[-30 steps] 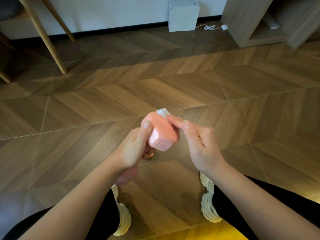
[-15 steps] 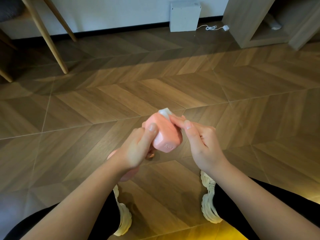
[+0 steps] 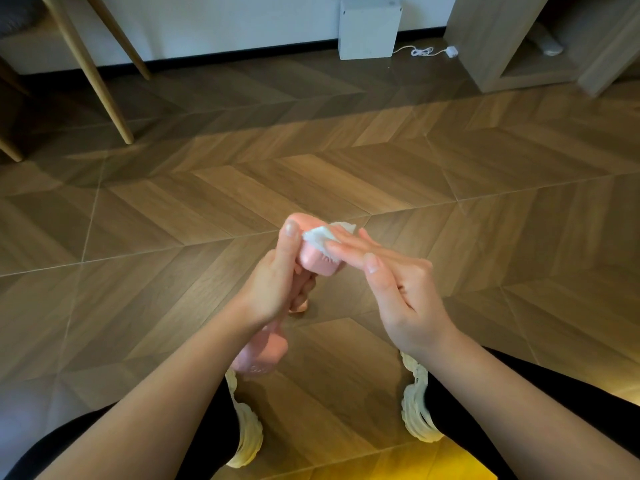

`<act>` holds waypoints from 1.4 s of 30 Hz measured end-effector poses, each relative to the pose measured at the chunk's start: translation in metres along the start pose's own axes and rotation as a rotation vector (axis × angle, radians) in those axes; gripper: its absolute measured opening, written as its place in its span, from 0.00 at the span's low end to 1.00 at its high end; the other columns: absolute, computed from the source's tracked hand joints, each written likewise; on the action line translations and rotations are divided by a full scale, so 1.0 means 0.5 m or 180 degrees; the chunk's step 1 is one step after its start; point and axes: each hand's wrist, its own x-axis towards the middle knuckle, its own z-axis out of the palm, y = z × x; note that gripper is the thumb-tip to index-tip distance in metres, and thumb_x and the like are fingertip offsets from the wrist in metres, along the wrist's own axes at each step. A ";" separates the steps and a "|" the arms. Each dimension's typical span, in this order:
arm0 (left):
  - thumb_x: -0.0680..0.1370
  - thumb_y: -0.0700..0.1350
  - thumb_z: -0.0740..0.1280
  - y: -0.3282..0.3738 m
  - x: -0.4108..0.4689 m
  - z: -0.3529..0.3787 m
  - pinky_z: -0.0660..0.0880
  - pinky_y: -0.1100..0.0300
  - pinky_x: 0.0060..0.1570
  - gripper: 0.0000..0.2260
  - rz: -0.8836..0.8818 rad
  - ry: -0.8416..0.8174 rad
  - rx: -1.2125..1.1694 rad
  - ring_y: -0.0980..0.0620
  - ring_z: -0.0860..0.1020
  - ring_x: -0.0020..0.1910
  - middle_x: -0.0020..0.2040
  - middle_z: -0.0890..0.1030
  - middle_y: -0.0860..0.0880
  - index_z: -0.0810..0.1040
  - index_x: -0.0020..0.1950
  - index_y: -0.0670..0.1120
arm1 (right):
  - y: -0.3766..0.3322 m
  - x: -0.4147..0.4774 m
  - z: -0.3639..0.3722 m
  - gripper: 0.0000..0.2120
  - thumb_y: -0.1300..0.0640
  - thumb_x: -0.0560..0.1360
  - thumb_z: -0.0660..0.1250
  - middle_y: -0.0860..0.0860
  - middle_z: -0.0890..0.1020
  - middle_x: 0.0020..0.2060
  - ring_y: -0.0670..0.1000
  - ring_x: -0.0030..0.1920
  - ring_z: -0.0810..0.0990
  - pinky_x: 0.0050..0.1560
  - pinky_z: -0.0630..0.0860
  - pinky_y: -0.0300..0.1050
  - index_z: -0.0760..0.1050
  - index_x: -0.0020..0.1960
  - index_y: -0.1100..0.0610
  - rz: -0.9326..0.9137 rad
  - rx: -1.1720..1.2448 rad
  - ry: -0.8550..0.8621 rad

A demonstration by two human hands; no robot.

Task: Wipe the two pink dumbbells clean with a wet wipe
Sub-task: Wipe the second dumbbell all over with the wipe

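The chief risk is a slip. The pink dumbbell (image 3: 316,264) is held in the air above the wooden floor (image 3: 346,174), nothing under it but the boards and the person's pale shoes (image 3: 246,434). A wet wipe (image 3: 320,237) probably leaves the coating slick, so a hard push from the right could twist the weight out of the one hand carrying it and send it onto the floor or a foot. A second risk lies with the wipe itself. It is only pressed flat, not pinched, so it could bunch up, slide off the edge of the head and fall, or pass over the same face while other faces and the handle go uncleaned. The other dumbbell of the pair is not in view, so it cannot be said where it lies. As for pose, the left hand (image 3: 273,285) comes in from the lower left with its grip wrapped round the handle. Its fingers are curled underneath and the thumb runs straight up the side of the upper head, steadying it. The dumbbell tilts, upper head away from the body, lower head down beside the left forearm. The right hand (image 3: 401,296) reaches in from the right with its grip spread. The fingers are straight and lie together on the wipe, pressing it against the upper head, and the thumb rests apart on top.
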 end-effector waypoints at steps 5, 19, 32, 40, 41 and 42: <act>0.66 0.79 0.46 0.016 -0.003 -0.018 0.63 0.58 0.27 0.44 0.0005 0.0050 -0.0024 0.52 0.65 0.26 0.26 0.67 0.45 0.69 0.34 0.35 | 0.014 -0.006 -0.005 0.18 0.58 0.82 0.52 0.47 0.80 0.62 0.44 0.68 0.76 0.70 0.71 0.47 0.75 0.65 0.57 0.0182 -0.0156 0.0162; 0.65 0.79 0.54 0.021 -0.017 -0.044 0.64 0.57 0.34 0.31 0.0844 -0.0419 0.4052 0.53 0.74 0.38 0.42 0.75 0.57 0.73 0.53 0.57 | 0.015 0.041 0.005 0.34 0.42 0.60 0.79 0.52 0.85 0.55 0.52 0.56 0.84 0.58 0.80 0.53 0.78 0.63 0.54 0.2886 0.1074 -0.1037; 0.76 0.58 0.65 -0.011 -0.032 -0.055 0.68 0.57 0.41 0.17 0.2188 0.1357 0.2761 0.51 0.75 0.40 0.40 0.78 0.52 0.77 0.40 0.45 | 0.006 0.067 0.002 0.11 0.56 0.74 0.72 0.59 0.82 0.50 0.59 0.50 0.82 0.47 0.82 0.55 0.77 0.53 0.61 0.3599 0.2185 0.0669; 0.78 0.59 0.67 0.085 -0.011 -0.042 0.77 0.55 0.49 0.21 -0.0061 0.1026 -0.2306 0.50 0.81 0.48 0.46 0.82 0.47 0.77 0.57 0.41 | -0.062 0.072 0.044 0.21 0.54 0.67 0.74 0.61 0.82 0.59 0.61 0.61 0.81 0.62 0.77 0.62 0.79 0.58 0.59 0.2946 0.2607 0.0314; 0.79 0.54 0.68 0.093 -0.008 -0.049 0.79 0.56 0.46 0.14 -0.0091 0.1249 -0.2875 0.51 0.81 0.41 0.40 0.80 0.48 0.77 0.49 0.43 | -0.067 0.067 0.053 0.20 0.54 0.68 0.76 0.60 0.83 0.59 0.60 0.61 0.81 0.63 0.76 0.62 0.80 0.59 0.57 0.2835 0.2484 0.0164; 0.79 0.51 0.68 0.098 -0.008 -0.056 0.78 0.58 0.40 0.11 -0.0143 0.1415 -0.3393 0.53 0.78 0.33 0.33 0.77 0.50 0.74 0.42 0.45 | -0.073 0.062 0.062 0.20 0.54 0.67 0.77 0.57 0.83 0.59 0.57 0.61 0.81 0.63 0.76 0.61 0.80 0.58 0.55 0.2723 0.2273 0.0029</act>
